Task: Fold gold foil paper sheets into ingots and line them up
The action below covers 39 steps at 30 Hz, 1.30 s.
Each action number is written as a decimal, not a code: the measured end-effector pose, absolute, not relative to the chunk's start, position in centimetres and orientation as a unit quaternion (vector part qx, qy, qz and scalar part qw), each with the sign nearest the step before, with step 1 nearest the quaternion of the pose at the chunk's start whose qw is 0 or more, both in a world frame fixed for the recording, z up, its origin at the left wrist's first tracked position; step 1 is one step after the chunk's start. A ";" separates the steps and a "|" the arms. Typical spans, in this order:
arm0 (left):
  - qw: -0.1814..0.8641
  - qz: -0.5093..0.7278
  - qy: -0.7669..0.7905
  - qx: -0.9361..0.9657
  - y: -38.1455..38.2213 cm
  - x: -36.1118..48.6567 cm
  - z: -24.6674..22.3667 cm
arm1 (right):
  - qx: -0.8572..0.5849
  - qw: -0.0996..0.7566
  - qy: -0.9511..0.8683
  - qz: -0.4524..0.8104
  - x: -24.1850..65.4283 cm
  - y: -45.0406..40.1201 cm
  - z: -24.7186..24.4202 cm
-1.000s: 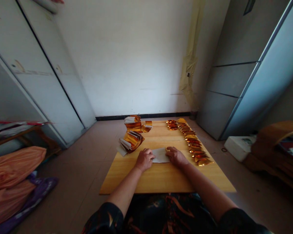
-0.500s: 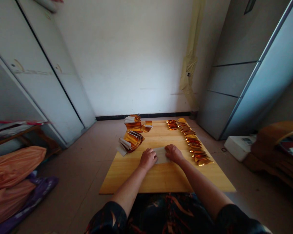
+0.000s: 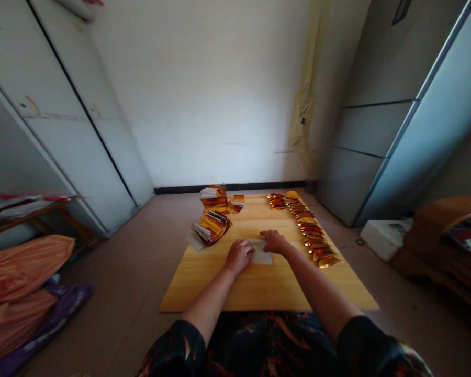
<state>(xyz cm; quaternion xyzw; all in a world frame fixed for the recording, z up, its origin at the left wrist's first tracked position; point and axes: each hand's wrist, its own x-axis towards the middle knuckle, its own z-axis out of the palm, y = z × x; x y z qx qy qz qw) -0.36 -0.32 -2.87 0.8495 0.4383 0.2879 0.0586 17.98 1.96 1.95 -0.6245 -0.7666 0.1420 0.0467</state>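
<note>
A pale sheet of paper lies on the wooden board between my two hands. My left hand is closed at the sheet's left edge, its fingers curled on the paper. Over the upper right part of the sheet, my right hand has its fingers apart, the index finger stretched to the left. Beyond my left hand is a fanned stack of gold foil sheets with pale backs. To the right, folded gold pieces stand in a long row.
More foil sheets lie at the board's back left, and a small gold cluster at the back right. A white box and wooden chair stand right of the board. Orange cloth is at the left.
My right hand has opened and shifted slightly up and left over the sheet. The sheet's right part now shows, angled a little differently. My left hand has barely moved.
</note>
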 end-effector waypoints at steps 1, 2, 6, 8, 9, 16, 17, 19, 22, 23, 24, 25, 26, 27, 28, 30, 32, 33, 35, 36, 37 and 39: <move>0.059 0.292 0.433 0.851 -0.4 -0.3 -2.9 | -0.626 0.043 -0.765 0.145 18.0 2.1 2.0; 0.058 0.296 0.427 0.853 -0.4 -0.3 -3.0 | -0.627 0.041 -0.764 0.148 18.0 2.2 2.0; 0.054 0.290 0.409 0.864 -0.8 -0.2 -3.0 | -0.626 0.044 -0.764 0.152 17.9 2.4 2.0; 0.055 0.281 0.407 0.867 -1.0 -0.1 -2.9 | -0.626 0.049 -0.763 0.154 17.9 2.3 2.0; 0.056 0.278 0.408 0.868 -1.1 0.0 -2.8 | -0.625 0.051 -0.763 0.157 17.9 2.3 1.9; 0.061 0.263 0.417 0.868 -1.8 0.3 -2.5 | -0.623 0.061 -0.763 0.164 17.9 2.5 1.4; 0.060 0.262 0.415 0.869 -1.8 0.4 -2.5 | -0.620 0.061 -0.766 0.161 17.8 2.5 1.3; 0.057 0.262 0.416 0.869 -1.8 0.5 -2.5 | -0.613 0.063 -0.772 0.156 17.6 2.5 1.3; 0.057 0.258 0.419 0.869 -1.8 0.5 -2.5 | -0.604 0.071 -0.779 0.151 17.3 2.4 1.5; 0.058 0.256 0.420 0.869 -1.8 0.6 -2.4 | -0.602 0.074 -0.781 0.150 17.3 2.3 1.6; 0.060 0.256 0.420 0.869 -1.8 0.6 -2.4 | -0.601 0.076 -0.781 0.150 17.4 2.2 1.7; 0.062 0.256 0.421 0.868 -1.9 0.6 -2.3 | -0.600 0.079 -0.782 0.149 17.5 2.1 1.7; 0.065 0.257 0.422 0.867 -1.9 0.6 -2.2 | -0.596 0.084 -0.786 0.144 17.7 1.9 1.6; 0.069 0.258 0.425 0.865 -2.0 0.6 -2.1 | -0.589 0.092 -0.791 0.133 18.0 1.7 1.5; 0.074 0.258 0.430 0.862 -2.0 0.6 -2.1 | -0.581 0.102 -0.799 0.119 18.3 1.5 1.4; 0.085 0.263 0.451 0.848 -2.2 0.6 -1.9 | -0.557 0.121 -0.818 0.081 18.8 0.8 1.0; 0.096 0.277 0.476 0.829 -2.4 0.6 -1.8 | -0.538 0.132 -0.831 0.052 19.0 0.0 0.8; 0.101 0.286 0.485 0.821 -2.5 0.5 -1.8 | -0.530 0.136 -0.836 0.040 19.0 -0.5 0.7; 0.108 0.300 0.494 0.809 -2.7 0.4 -1.8 | -0.518 0.141 -0.843 0.018 18.8 -1.4 0.7; 0.110 0.302 0.496 0.807 -2.7 0.4 -1.8 | -0.518 0.139 -0.844 0.007 18.7 -1.8 0.6; 0.111 0.300 0.497 0.806 -2.7 0.4 -1.8 | -0.517 0.135 -0.845 -0.001 18.6 -2.1 0.6; 0.112 0.291 0.495 0.811 -2.7 0.3 -1.9 | -0.513 0.122 -0.850 -0.013 18.4 -2.6 0.5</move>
